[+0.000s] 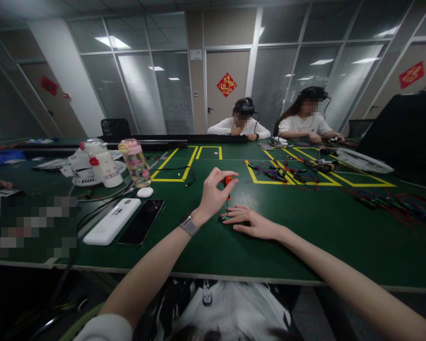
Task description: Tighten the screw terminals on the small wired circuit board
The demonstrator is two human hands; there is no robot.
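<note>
An orange-handled screwdriver stands upright in my left hand, its handle top between my curved thumb and fingers. Its thin shaft points straight down to a small green circuit board on the table. My right hand lies low on the table with fingers stretched out and apart, the fingertips touching the board's right side. Those fingers partly cover the board. Whatever the screwdriver tip meets is too small to make out.
On the green table, a white power bank, a black phone and a drink bottle stand left. Wired parts lie right among yellow tape lines. Two people with headsets sit across; another person's hand shows at far left.
</note>
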